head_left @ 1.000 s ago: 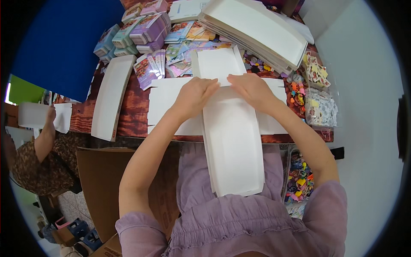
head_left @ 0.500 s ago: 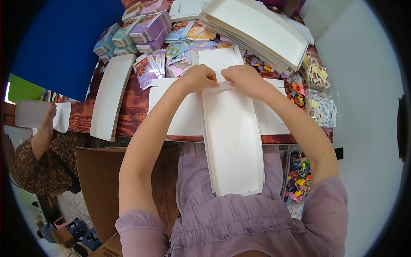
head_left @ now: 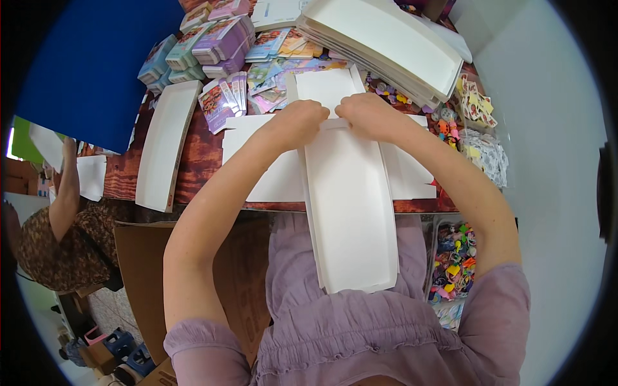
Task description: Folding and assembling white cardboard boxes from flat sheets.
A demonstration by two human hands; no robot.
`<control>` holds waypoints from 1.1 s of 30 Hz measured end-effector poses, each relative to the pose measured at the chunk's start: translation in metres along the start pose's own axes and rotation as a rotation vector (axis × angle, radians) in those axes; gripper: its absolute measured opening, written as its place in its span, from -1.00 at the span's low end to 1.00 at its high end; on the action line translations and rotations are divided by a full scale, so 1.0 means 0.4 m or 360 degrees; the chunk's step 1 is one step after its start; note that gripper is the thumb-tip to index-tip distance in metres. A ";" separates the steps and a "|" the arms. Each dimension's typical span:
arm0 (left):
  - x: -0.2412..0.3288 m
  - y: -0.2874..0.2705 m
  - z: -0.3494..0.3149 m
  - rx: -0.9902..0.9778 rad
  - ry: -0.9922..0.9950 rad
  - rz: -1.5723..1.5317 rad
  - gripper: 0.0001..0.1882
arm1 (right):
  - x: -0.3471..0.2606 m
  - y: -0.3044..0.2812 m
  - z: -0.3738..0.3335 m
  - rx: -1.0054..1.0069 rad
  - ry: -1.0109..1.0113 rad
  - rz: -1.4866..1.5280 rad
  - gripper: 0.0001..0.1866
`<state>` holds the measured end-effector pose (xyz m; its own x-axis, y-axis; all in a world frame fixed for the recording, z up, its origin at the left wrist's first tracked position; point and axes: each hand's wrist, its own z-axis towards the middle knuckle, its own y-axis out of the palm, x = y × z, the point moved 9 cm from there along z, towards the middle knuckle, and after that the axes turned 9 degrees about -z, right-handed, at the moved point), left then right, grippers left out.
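Note:
A long white cardboard tray (head_left: 351, 212) reaches from the table edge toward my lap, its side walls raised and its far flap (head_left: 328, 87) pointing away from me. My left hand (head_left: 301, 124) and my right hand (head_left: 365, 117) grip the fold at its far end, one at each side, fingers closed on the card. Fingertips of both hands are partly hidden behind the knuckles. Beneath the tray lie flat white cardboard blanks (head_left: 267, 167), sticking out left and right.
Stacked white trays (head_left: 386, 38) stand at the back right. Another tray (head_left: 167, 145) lies left. Small card boxes (head_left: 222, 42) are piled at the back left. Colourful trinkets fill a bin (head_left: 452, 264) below the table's right edge. A brown carton (head_left: 148, 283) stands lower left; another person (head_left: 61, 238) works beyond.
Both hands have shifted slightly on the tray's far fold, and my elbows have spread outward. The tray stays nearly in place. At far left, the other person's arm and white sheet have risen.

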<state>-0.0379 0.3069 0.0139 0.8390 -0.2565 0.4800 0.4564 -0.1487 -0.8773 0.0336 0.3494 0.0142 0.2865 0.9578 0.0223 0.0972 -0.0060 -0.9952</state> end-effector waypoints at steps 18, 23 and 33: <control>0.060 -0.007 -0.007 0.0301 0.0083 0.0404 -0.91 | -0.011 -0.006 -0.043 0.0584 -0.0028 -0.0128 -0.93; 0.055 0.012 0.012 0.0001 0.0227 0.0408 -0.91 | 0.005 0.000 -0.032 0.0484 0.0003 0.0085 -0.89; 0.036 0.002 0.014 0.0072 0.0108 0.0297 -0.86 | 0.021 0.011 -0.014 0.0300 0.0025 0.0070 -0.89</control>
<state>-0.0237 0.3082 0.0200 0.8890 -0.3397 0.3069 0.3088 -0.0500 -0.9498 0.0416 0.3557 0.0104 0.3016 0.9532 -0.0213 -0.0955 0.0079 -0.9954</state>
